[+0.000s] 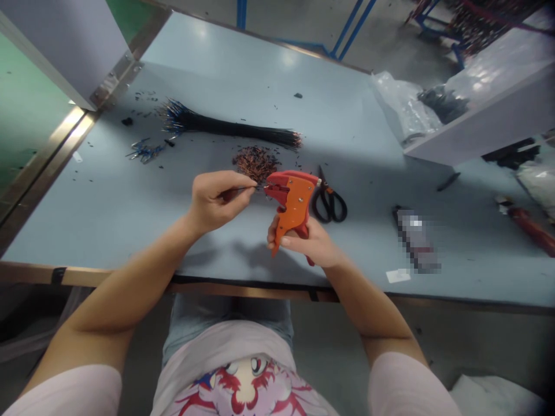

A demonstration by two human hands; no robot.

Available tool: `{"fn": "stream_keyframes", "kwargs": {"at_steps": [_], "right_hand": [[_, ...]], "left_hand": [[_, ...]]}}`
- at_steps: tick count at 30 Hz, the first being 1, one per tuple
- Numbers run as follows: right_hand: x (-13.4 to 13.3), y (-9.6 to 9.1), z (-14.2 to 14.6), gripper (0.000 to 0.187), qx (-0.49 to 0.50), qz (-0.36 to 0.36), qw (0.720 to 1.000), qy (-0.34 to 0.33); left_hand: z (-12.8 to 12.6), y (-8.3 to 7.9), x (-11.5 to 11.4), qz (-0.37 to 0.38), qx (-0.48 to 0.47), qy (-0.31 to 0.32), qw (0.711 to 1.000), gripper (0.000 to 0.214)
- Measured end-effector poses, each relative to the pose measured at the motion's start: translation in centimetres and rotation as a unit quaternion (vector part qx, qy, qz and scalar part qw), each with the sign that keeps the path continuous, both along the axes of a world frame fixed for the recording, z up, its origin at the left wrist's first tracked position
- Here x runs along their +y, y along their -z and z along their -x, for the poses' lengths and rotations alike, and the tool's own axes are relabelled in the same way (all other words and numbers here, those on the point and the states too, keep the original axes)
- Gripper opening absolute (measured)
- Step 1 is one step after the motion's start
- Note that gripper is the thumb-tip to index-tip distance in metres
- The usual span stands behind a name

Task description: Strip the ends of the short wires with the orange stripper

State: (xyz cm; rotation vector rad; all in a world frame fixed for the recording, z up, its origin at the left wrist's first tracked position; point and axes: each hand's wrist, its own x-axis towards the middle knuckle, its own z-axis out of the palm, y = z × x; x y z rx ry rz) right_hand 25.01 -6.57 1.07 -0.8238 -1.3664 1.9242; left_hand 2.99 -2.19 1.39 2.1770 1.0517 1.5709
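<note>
My right hand (pixel 303 240) is wrapped round the handles of an orange and red wire stripper (pixel 297 202), its jaws facing left. A thin dark wire (pixel 243 188) is pinched between the thumb and fingers of my left hand (pixel 221 199). Its tip lies close to the stripper's jaws; whether it is inside them I cannot tell. Just behind the jaws lies a heap of short copper-coloured and dark bits (pixel 255 162). Farther back rests a long bundle of black wires (pixel 234 127), with bare copper ends on the right and blue and metallic ends on the left.
Black-handled scissors (pixel 330 205) lie right of the stripper. A blurred phone-like object (pixel 416 240) and a white slip (pixel 398 276) are farther right. Several loose blue-ended pieces (pixel 147 151) lie at left. Plastic bags (pixel 403 110) and a grey panel (pixel 481 115) stand at back right.
</note>
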Motion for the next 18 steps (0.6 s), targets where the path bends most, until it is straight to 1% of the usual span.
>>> {"fn": "stream_keyframes", "kwargs": {"at_steps": [8, 12, 18], "right_hand": [[-0.06, 0.11, -0.25, 0.029, -0.003, -0.003, 1.0, -0.01], [-0.14, -0.11, -0.19, 0.029, -0.017, -0.01, 1.0, -0.012], [-0.18, -0.2, 0.12, 0.029, -0.017, -0.012, 1.0, -0.013]], "left_hand": [[-0.06, -0.36, 0.06, -0.027, 0.018, 0.001, 0.999, 0.012], [-0.18, -0.18, 0.07, -0.016, 0.029, -0.007, 0.999, 0.013], [-0.39, 0.03, -0.06, -0.016, 0.026, 0.0, 1.0, 0.012]]}}
